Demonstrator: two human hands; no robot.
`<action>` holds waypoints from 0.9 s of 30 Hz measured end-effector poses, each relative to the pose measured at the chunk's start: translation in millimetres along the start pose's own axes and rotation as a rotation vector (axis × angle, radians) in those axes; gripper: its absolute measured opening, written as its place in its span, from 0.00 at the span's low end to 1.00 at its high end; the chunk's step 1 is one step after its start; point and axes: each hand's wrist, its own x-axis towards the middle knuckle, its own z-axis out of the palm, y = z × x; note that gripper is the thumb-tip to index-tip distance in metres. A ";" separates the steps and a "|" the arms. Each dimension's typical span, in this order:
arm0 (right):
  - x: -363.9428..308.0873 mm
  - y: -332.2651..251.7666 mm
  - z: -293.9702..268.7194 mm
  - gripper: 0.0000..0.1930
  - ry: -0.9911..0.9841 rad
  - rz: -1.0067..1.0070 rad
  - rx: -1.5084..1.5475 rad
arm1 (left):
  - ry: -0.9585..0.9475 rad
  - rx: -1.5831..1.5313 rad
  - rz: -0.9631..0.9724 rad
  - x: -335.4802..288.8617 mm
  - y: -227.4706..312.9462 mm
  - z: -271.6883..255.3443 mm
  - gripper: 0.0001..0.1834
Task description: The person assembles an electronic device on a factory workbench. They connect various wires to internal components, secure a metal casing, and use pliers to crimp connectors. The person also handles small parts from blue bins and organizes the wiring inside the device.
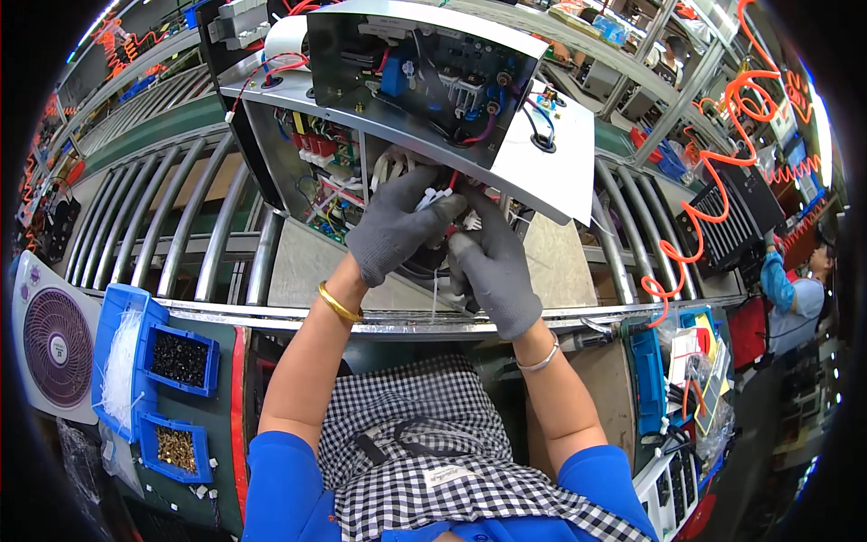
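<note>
An open metal machine housing (406, 116) stands in front of me, its circuit boards and wiring exposed. Both my hands wear grey gloves and meet at its lower opening. My left hand (397, 230) is closed around a wire bundle, with small white connectors (433, 197) at its fingertips. Beside it, my right hand (497, 271) has its fingers curled inward among the wires; whatever they grip is hidden. A thin white strip (435, 294), like a cable tie's tail, hangs below the hands. Thick white cables (390, 164) run into the housing behind my left fingers.
The housing rests on a board (312, 266) over a roller conveyor (190, 208). At left are a fan (59, 339) and blue bins of white cable ties (122, 370), black parts (179, 357) and brass-coloured parts (176, 449). A coiled orange hose (713, 194) hangs right; another person (790, 298) stands beyond.
</note>
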 end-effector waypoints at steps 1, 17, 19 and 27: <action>-1.1 0.8 2.3 0.28 -0.002 0.004 0.053 | -0.010 -0.001 -0.021 -0.6 -1.9 1.5 0.18; 15.7 -5.6 -8.9 0.17 0.204 -0.346 -0.508 | 0.254 0.231 0.184 6.0 -42.6 25.6 0.18; 18.5 -4.8 -10.9 0.15 0.188 -0.344 -0.423 | 0.278 0.272 0.181 3.5 -39.6 28.0 0.18; -0.3 14.1 -55.4 0.15 0.542 -0.300 0.095 | 0.193 -0.062 0.062 1.8 -28.1 30.8 0.15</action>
